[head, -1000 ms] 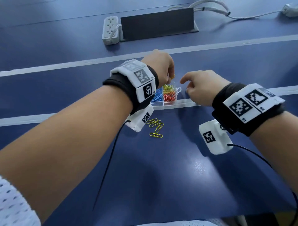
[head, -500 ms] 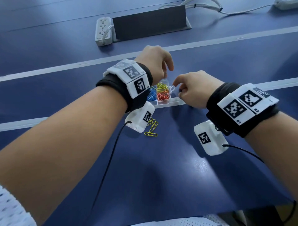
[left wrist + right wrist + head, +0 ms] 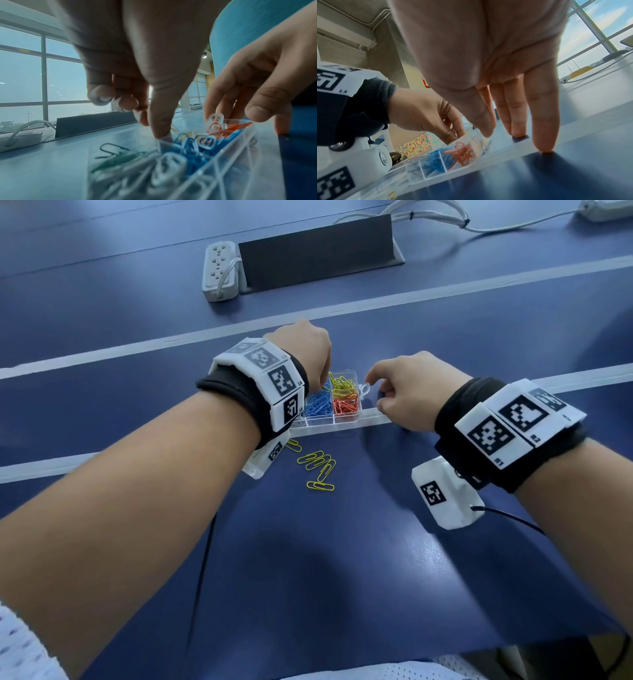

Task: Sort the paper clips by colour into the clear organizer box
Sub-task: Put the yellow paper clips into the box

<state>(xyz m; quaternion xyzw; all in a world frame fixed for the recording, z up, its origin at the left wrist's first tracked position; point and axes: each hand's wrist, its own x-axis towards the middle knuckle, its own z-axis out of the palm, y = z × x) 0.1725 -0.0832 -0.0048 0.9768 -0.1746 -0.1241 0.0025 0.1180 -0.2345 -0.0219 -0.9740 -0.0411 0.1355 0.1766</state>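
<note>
Now the left hand [image 3: 305, 350], fingers curled, dips into the box [image 3: 346, 419]; whether it pinches a clip is unclear. Right hand [image 3: 411, 392], fingers straight, steadies the box's end on the table [image 3: 342, 542].

White power strip [image 3: 220, 271] beside a dark angled panel [image 3: 320, 251], white cables [image 3: 435, 215] behind, on the blue table [image 3: 342, 559].

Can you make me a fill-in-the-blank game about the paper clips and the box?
1. The loose paper clips lying on the table are all ____.
2. In the clear organizer box, the red clips sit right beside the ____ clips.
3. The left hand reaches its fingers down into the ____.

Missing words: yellow; blue; box
</note>
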